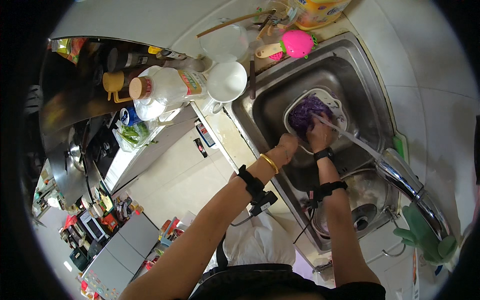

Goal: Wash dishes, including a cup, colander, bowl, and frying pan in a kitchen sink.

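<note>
A white basin with dark marks along its wavy rim sits in the left bowl of a stainless-steel sink. Shredded purple cabbage fills much of it. At the basin's near left edge, my left hand is closed on the rim, its fingertips partly hidden. My right hand reaches into the basin, with its fingers at the cabbage and partly covered. From the chrome faucet, a stream of water runs down onto the cabbage beside my right hand.
A metal pot lid lies in the right sink bowl. Green rubber gloves hang by the faucet. Along the left counter stand a white mug and a large bottle. A pink strawberry-shaped brush rests behind the sink.
</note>
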A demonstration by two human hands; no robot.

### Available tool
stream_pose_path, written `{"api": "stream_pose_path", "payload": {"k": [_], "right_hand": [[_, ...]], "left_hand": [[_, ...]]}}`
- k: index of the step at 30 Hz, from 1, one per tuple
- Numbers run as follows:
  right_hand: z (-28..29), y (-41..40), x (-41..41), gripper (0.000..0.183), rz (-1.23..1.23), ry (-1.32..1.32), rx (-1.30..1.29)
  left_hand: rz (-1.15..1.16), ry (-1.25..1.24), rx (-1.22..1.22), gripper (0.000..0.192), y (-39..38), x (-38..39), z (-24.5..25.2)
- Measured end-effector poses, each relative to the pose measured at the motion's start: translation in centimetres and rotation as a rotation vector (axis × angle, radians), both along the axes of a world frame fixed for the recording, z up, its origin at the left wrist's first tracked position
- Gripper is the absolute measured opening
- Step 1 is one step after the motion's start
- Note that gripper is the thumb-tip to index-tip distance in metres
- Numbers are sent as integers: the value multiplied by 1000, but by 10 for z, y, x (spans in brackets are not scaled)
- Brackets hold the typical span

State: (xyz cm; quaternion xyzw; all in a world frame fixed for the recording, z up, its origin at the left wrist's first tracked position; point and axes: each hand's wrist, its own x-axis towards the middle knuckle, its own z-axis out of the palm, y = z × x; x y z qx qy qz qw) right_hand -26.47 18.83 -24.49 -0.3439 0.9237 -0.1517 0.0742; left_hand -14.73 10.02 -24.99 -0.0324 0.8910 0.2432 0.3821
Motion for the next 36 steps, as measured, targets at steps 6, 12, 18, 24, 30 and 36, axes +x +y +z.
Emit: {"api": "stream_pose_path", "payload": {"k": [6,12,18,24,30,36], "right_hand": [[15,-10,6,27,277,-157,-48],[5,16,12,26,212,-340,63],[6,30,-13,36,-68,-92,-22],[-21,16,-14,44,-282,-335,-164],[26,-23,24,34,138,-189,-114],[8,-12,9,31,21,-490,-146]], "left_hand": [[-31,45,-26,10,-1,9,8],[295,340,-24,7,10,11,4],[197,236,-67,9,6,8,29],[1303,26,421,41,29,13,1],[1536,149,374,53,36,50,-60],[1993,-223,805,53,21,-1,32]]}}
